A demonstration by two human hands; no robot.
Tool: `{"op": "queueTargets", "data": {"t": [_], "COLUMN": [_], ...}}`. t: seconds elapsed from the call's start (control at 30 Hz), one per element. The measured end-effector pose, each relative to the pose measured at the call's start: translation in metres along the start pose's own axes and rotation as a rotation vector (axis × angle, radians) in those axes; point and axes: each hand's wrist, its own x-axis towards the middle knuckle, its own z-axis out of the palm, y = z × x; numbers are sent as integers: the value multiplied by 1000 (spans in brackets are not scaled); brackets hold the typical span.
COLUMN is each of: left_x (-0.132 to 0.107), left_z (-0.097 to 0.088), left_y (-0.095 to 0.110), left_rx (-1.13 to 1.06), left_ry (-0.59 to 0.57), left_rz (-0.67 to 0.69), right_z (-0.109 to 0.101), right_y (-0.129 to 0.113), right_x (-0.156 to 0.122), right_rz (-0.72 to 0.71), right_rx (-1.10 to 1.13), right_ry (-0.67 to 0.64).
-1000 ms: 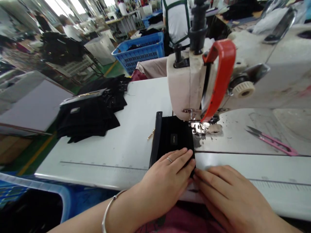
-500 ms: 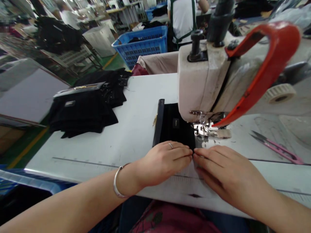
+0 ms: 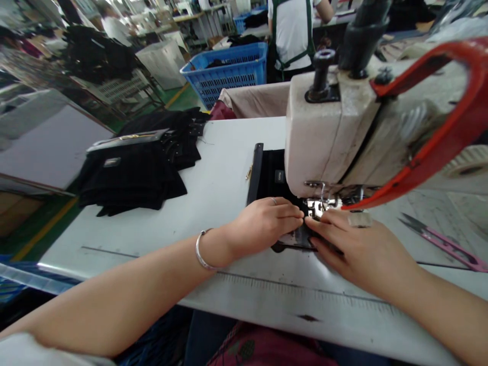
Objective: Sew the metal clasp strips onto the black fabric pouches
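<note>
I'm touching black fabric (image 3: 269, 173) with left fingers (image 3: 288, 211) and right fingers (image 3: 326, 231), grip unclear; a far blue basket (image 3: 233, 76) is holding dark cloth (image 3: 217, 63).

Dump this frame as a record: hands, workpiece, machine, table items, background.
left hand: on black fabric piece, fingers together
right hand: fingertips beside left's, near presser foot; grip unclear
workpiece: black fabric piece, small label
machine: white sewing machine, red curved part
table left: black fabric stack
table right: pink-handled snips
background: blue basket, person in white top
</note>
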Motion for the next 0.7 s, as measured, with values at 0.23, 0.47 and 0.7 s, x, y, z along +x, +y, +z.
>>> {"op": "queueTargets", "data": {"t": [0.23,0.47,0.7], "left_x": [6,5,6], "left_z": [10,18,17], "left_y": [-19,-25,-23], "left_rx": [84,75,20], "left_ry": [71,101,138], "left_rz": [-19,-67,-113], "right_z": [11,12,13], "right_y": [6,4,4], "right_x": [2,0,1], "right_rz": [63,74,51], "right_rx": [-71,-61,-68], "right_ry": [4,-11,14]}}
